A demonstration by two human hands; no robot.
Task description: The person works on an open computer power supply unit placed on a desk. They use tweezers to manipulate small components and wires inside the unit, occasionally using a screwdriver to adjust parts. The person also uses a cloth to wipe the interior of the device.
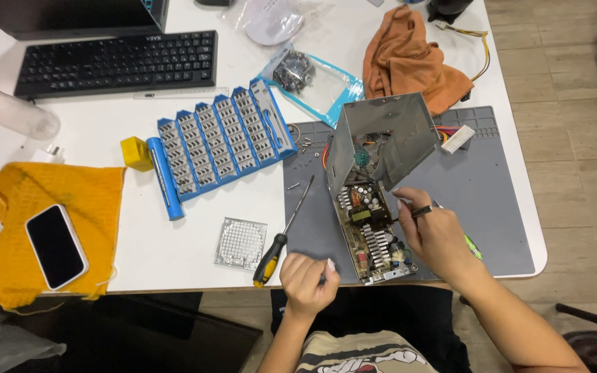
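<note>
The left hand rests curled at the desk edge, its grip closed loosely, with something small and pale at the fingertips that I cannot make out. Just left of it lies a screwdriver with a black and yellow handle, and past that a square metal grille. The right hand has its grip pinched shut on a thin dark tool, tip pointing left into the circuit board just beside it. The board sits in an opened metal case on a grey mat. Farther off are a blue bit tray, an orange cloth and a keyboard; far left, a phone on a yellow cloth
</note>
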